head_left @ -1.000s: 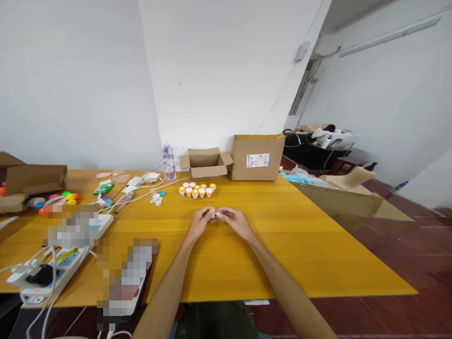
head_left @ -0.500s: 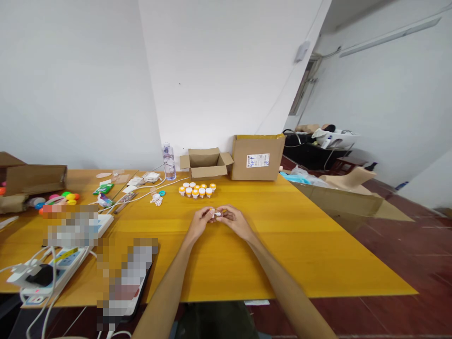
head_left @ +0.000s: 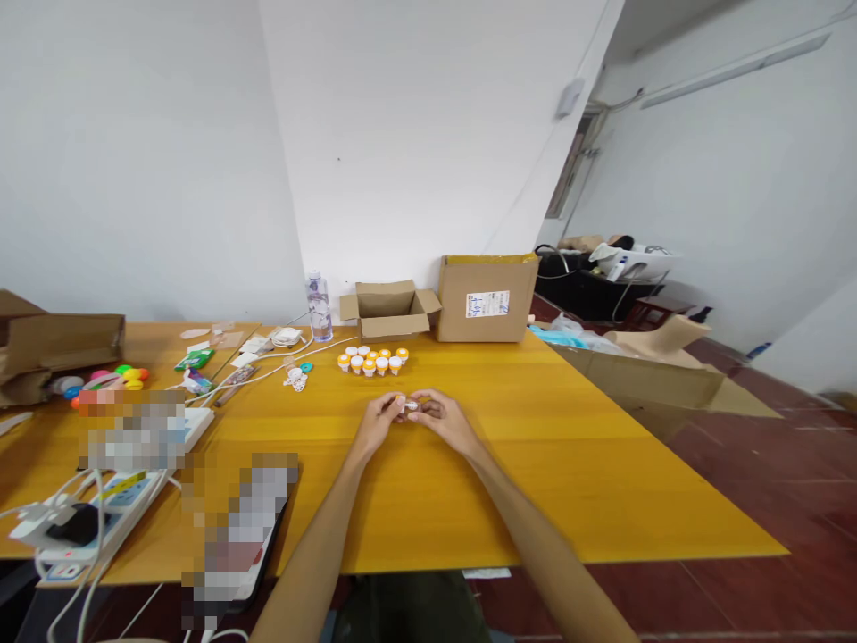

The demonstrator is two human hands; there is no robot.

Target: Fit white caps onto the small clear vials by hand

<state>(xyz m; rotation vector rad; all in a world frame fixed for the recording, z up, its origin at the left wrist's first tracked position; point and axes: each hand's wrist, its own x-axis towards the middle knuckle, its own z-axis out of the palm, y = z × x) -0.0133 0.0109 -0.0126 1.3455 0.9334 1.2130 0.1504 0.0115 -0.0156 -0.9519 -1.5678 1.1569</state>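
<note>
Above the middle of the yellow table, my left hand (head_left: 377,423) and my right hand (head_left: 447,421) meet at the fingertips. Pinched between them is a small white piece (head_left: 409,406) with a hint of orange at its top; fingers cover much of it, so its kind does not show. Both hands are closed on it, thumbs toward me. Just beyond them, several small white-and-orange capped pieces (head_left: 370,366) stand upright in a close cluster. To their left lie small flat white pieces (head_left: 295,380) and a teal ring (head_left: 306,367).
An open cardboard box (head_left: 390,327) and a closed, labelled carton (head_left: 487,321) stand by the wall, beside a water bottle (head_left: 320,308). At left are white cables, a power strip (head_left: 127,500), a phone (head_left: 264,545) and colourful toys (head_left: 127,375). The table's edge (head_left: 669,561) runs along the front.
The view has shifted very slightly. Both hands stay in the same place with the small white piece, which appears turned a little between the fingertips.
</note>
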